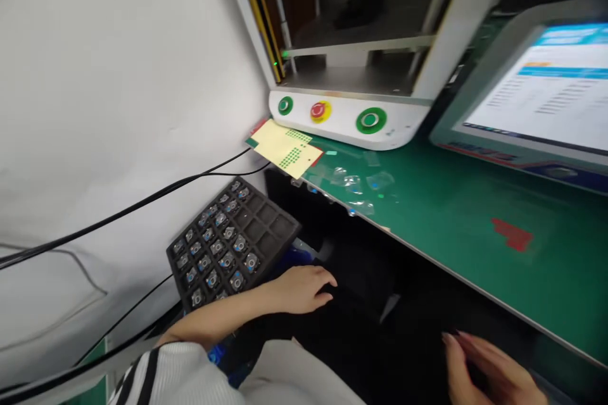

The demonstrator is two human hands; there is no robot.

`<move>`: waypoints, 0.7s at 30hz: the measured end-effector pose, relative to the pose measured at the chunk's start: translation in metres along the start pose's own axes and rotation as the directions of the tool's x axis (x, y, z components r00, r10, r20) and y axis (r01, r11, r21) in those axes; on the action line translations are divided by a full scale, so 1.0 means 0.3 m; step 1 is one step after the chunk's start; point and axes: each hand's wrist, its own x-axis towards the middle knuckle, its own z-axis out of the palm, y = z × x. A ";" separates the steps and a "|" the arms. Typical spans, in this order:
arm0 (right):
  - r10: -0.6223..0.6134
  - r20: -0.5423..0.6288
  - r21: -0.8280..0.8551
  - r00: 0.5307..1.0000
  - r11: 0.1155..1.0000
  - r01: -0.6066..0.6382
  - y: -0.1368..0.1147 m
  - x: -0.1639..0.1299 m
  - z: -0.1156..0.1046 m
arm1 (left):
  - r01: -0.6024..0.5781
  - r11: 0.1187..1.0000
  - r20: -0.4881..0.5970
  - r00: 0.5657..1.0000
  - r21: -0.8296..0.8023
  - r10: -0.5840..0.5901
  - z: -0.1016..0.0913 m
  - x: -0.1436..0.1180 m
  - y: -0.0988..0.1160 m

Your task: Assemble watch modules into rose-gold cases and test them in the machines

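Note:
Over the dark space in front of the bench, my left hand (301, 289) reaches past the lower right edge of a black foam tray (273, 243). Its thumb and forefinger are apart and nothing shows between them. Many of the tray's pockets hold small dark parts with round lens-like centres and blue spots; several at its right side hold none. My right hand (494, 370) is low at the right, cut off by the frame's bottom. Its thumb and fingertips come close together, blurred; whatever may be between them cannot be made out.
A green bench (437, 202) carries clear plastic bits (354, 183), a red marking (512, 234) and yellow cards (285, 147). Behind stands a white machine (342, 123) with green buttons and a red stop button (318, 111). A monitor (555, 88) is at right. Black cables (190, 178) cross the left.

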 end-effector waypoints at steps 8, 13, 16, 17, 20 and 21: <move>-0.044 0.050 -0.004 0.998 0.999 0.044 -0.026 0.039 0.168 | 0.347 0.936 -0.179 0.919 -0.058 -0.351 -0.201 -0.150 -0.413; -0.047 0.058 -0.047 0.997 0.998 0.049 -0.012 0.038 0.164 | 0.633 0.772 -0.443 0.708 0.052 -0.551 -0.354 -0.158 -0.668; -0.054 0.083 -0.068 0.995 0.996 0.060 -0.002 0.045 0.167 | 0.716 0.690 -0.533 0.626 0.105 -0.569 -0.403 -0.161 -0.761; -0.061 0.082 -0.073 0.995 0.995 0.067 0.002 0.046 0.168 | 0.731 0.672 -0.547 0.614 0.122 -0.569 -0.409 -0.162 -0.783; -0.088 0.064 -0.080 0.994 0.992 0.093 0.010 0.048 0.170 | 0.749 0.641 -0.560 0.608 0.170 -0.562 -0.406 -0.163 -0.831; -0.098 0.056 -0.083 0.994 0.991 0.103 0.013 0.048 0.170 | 0.748 0.638 -0.560 0.612 0.183 -0.558 -0.402 -0.162 -0.843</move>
